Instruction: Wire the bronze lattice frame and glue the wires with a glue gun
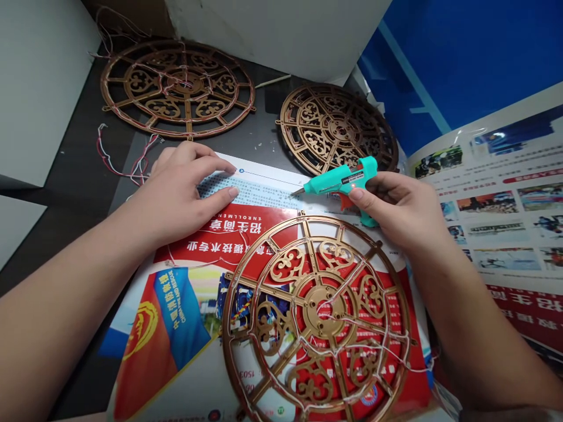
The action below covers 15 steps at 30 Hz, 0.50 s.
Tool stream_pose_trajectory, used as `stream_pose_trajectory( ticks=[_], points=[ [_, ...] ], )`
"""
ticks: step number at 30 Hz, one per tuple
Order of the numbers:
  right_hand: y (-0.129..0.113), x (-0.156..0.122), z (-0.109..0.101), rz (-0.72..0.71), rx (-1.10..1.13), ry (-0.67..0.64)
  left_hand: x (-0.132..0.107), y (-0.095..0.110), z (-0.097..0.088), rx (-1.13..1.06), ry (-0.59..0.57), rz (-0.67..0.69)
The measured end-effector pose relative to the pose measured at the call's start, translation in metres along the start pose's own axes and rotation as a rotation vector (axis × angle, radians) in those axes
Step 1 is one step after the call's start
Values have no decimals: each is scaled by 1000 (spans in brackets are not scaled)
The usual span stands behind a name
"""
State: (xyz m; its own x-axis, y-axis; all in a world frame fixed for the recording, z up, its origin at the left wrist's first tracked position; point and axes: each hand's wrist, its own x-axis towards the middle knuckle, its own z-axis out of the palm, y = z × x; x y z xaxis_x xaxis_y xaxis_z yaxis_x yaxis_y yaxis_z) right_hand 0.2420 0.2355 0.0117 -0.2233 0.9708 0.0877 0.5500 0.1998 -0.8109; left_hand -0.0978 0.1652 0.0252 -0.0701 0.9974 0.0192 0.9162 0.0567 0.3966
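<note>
My right hand (407,205) is wrapped around the handle of a teal hot glue gun (336,180), whose metal nozzle points left above the printed leaflet. My left hand (187,190) hovers over or rests on the leaflet's upper left part, thumb and index finger apart with nothing visible between them; its other fingers are partly hidden. Nearer to me lies a round gold-brown openwork frame (308,281) with scroll ornaments. Thin white and pink wires (382,346) run along its rings and spokes, and some trail off its right side.
Two similar places hold more frames: a wired round frame (189,126) at the back left and stacked round frames (284,126) at the back right. Loose wires (103,155) lie left of my hand. A printed brochure (497,228) stands at the right; a white box (272,35) stands behind.
</note>
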Motion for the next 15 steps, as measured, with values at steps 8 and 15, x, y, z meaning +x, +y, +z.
stream_pose_trajectory(
  ticks=[8,15],
  points=[
    [-2,0,0,-8,5,4,-3,8,-4,37,-22,4],
    [-3,-1,1,9,-2,22,-1,5,-5,37,-30,20]
  ],
)
